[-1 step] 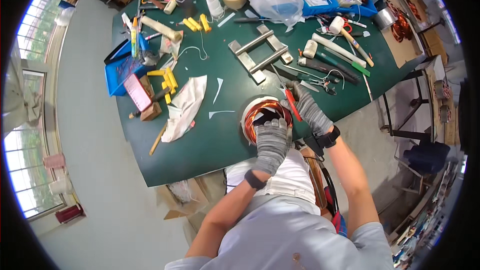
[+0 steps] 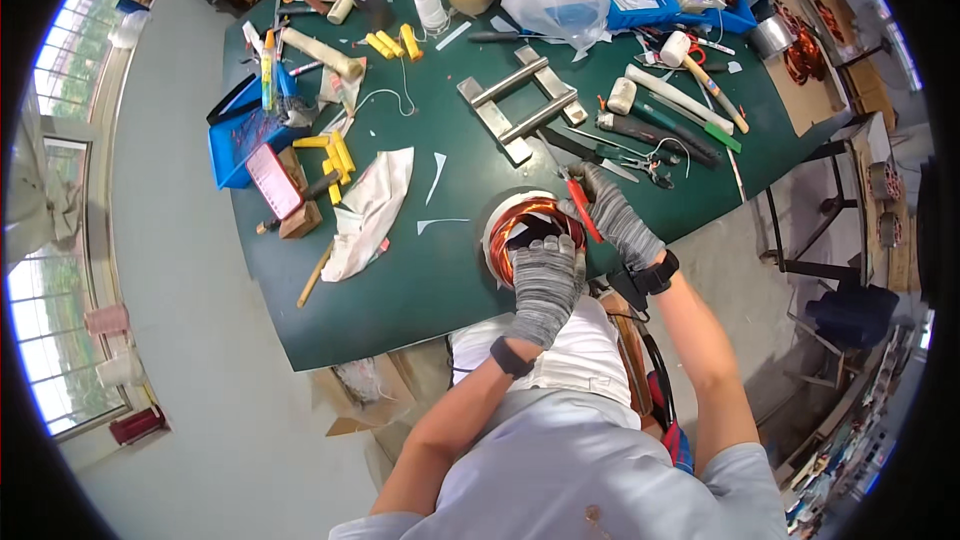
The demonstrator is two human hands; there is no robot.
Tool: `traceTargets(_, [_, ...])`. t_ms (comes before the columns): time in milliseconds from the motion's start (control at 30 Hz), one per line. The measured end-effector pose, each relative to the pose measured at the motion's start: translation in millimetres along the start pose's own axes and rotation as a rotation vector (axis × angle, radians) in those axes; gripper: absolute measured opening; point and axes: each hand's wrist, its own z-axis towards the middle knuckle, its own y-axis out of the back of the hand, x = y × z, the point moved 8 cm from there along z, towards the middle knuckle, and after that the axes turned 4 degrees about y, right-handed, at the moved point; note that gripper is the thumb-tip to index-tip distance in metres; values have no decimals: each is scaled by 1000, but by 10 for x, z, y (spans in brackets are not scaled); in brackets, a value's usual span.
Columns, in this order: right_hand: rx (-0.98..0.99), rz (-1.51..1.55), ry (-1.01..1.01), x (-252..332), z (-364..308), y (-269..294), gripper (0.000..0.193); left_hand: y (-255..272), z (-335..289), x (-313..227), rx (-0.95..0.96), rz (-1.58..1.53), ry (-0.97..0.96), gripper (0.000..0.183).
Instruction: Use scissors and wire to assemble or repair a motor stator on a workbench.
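Observation:
A ring-shaped motor stator with copper windings (image 2: 500, 252) and a pale outer rim stands at the near edge of the green table. My left hand (image 2: 545, 278), in a grey striped glove, is closed over the stator's near side, its fingertips at the central opening. On the stator's right, my gloved right hand (image 2: 612, 215) grips a red-handled tool (image 2: 582, 208). Its narrow metal shaft points away and slightly left; its exact kind cannot be made out. White slips (image 2: 442, 224) lie left of the stator.
Beyond the stator lies a metal frame with two bars (image 2: 525, 110). Mallets (image 2: 620, 96), rods and pliers (image 2: 655, 175) are on the right. Leftward are a cloth (image 2: 370, 220), yellow rolls (image 2: 340, 155), a phone (image 2: 273, 183) and a blue bin (image 2: 232, 165). Blue trays (image 2: 640, 16) stand at the back.

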Motion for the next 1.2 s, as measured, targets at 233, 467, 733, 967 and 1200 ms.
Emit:
traceTargets(233, [34,-58,-70,48,-93,-49,49,-32,-26,37,-8,-57,66,24])
traceTargets(467, [27,29,-61,-92,-126,-47,48,-113,-10,29,100,-112,53,28])
traceTargets(733, [-222,225,-96,-238,-549,264,47,45,-146,63,125,-117,40,40])
traceTargets(967, [-334,167,-381,-396,-1199,322,40,277,-404,407,-153,-120,-71,27])
traceTargets(1200, [-174,203,-375,-425,-1318,247,38,140,-389,500,-146,-285,-149,20])
